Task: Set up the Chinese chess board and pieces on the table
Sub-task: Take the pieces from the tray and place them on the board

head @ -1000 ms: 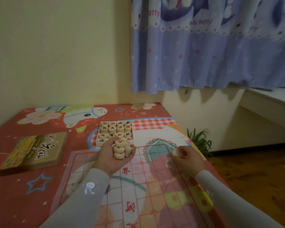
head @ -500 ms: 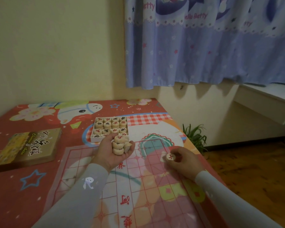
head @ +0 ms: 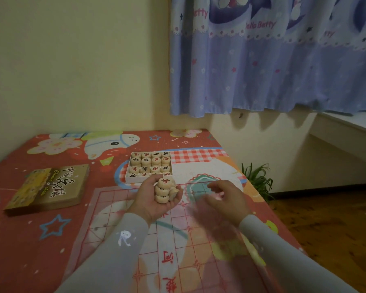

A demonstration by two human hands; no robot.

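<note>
Wooden chess pieces, stacked in a short column, sat in my left hand, palm up with fingers curled round them, above the far edge of the paper board. My right hand hovered beside it over the board, motion-blurred, fingers loosely bent; whether it held anything I could not tell. Beyond lay the white tray of pieces; the box lid rested well left.

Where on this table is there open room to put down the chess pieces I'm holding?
Open: the board grid near your left hand, and the tablecloth below the box lid. Crowded: around the piece tray.
</note>
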